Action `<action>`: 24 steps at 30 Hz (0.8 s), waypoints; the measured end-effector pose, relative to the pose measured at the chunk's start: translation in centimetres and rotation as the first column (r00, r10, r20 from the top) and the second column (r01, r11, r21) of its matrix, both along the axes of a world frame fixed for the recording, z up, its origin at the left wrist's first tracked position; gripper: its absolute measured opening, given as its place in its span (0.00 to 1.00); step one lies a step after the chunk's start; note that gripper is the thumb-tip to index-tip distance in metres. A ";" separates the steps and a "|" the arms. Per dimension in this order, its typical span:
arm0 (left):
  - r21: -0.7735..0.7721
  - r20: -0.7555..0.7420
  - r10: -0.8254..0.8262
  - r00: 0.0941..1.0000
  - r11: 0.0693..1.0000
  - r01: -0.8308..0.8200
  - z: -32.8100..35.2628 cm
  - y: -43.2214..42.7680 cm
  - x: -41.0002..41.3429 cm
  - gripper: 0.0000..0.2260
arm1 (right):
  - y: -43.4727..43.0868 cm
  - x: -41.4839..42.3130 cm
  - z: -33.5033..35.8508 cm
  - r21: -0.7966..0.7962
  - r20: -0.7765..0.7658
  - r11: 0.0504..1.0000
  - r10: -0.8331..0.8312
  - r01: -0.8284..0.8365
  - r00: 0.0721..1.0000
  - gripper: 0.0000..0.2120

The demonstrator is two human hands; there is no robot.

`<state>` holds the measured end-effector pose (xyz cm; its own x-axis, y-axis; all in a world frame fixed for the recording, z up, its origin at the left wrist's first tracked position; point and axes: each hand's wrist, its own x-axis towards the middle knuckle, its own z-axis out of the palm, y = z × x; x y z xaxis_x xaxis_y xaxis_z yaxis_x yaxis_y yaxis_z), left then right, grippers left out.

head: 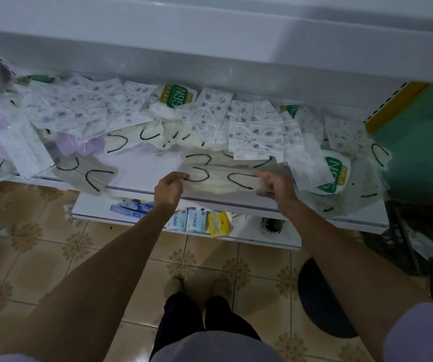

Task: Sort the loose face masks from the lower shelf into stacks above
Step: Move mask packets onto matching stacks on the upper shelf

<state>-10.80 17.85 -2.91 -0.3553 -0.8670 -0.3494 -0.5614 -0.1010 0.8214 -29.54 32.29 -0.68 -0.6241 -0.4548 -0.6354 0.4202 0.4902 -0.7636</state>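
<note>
A cream face mask with black ear loops (218, 180), in a clear wrapper, lies at the front edge of the white shelf (142, 171). My left hand (169, 188) pinches its left end and my right hand (275, 185) grips its right end. Behind it a loose pile covers the shelf: white masks with blue print (256, 137), green-labelled N95 packs (175, 96), more cream masks with black loops (87, 175), plain white masks (25, 147) and lilac ones (79, 146).
A lower shelf (241, 237) below holds small boxes: blue ZERO packs (193, 220), a yellow box (218, 223) and a toothpaste box (132, 206). A black wire basket (419, 239) stands at the right. Tiled floor and my feet lie below. A white shelf board hangs above the pile.
</note>
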 end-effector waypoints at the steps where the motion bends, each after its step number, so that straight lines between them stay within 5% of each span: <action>1: -0.005 0.009 -0.035 0.999 0.999 0.035 0.3 -0.2 0.3 0.17 | 0.1 0.0 0.6 0.002 0.034 1.000 0.008 -0.008 0.999 0.17; 6: -0.088 0.019 -0.131 0.991 0.987 0.132 3.5 -0.5 1.4 0.17 | 0.6 0.8 2.9 0.025 -0.218 0.988 0.153 -0.151 0.964 0.21; 10: 0.201 -0.312 0.090 0.946 0.979 -0.027 6.5 -0.8 2.0 0.04 | 0.4 2.2 5.5 -0.059 -0.211 0.979 0.181 -0.197 0.960 0.23; 13: 0.234 -0.417 0.261 0.871 0.956 -0.175 7.6 -1.5 3.8 0.10 | 0.1 4.7 8.0 -0.106 -0.189 0.947 0.279 -0.302 0.941 0.21; 17: 0.066 -0.444 0.293 0.847 0.953 -0.295 10.7 -1.7 7.9 0.20 | -0.7 8.6 11.2 0.032 -0.249 0.898 0.432 -0.438 0.867 0.13; 19: -0.061 -0.463 0.237 0.854 0.953 -0.297 13.1 -1.9 10.3 0.30 | -1.9 9.9 12.5 0.118 -0.420 0.875 0.473 -0.470 0.774 0.15; 24: -0.307 -0.352 0.050 0.935 0.937 -0.165 18.5 -2.6 15.7 0.41 | -6.7 16.0 18.5 0.180 -0.805 0.768 0.474 -0.614 0.357 0.30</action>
<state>4.91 15.21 15.58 -0.2986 -0.9509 0.0817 -0.2500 0.1606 0.9548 -13.52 25.59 17.83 -0.3906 -0.9186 0.0607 -0.6883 0.2476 -0.6818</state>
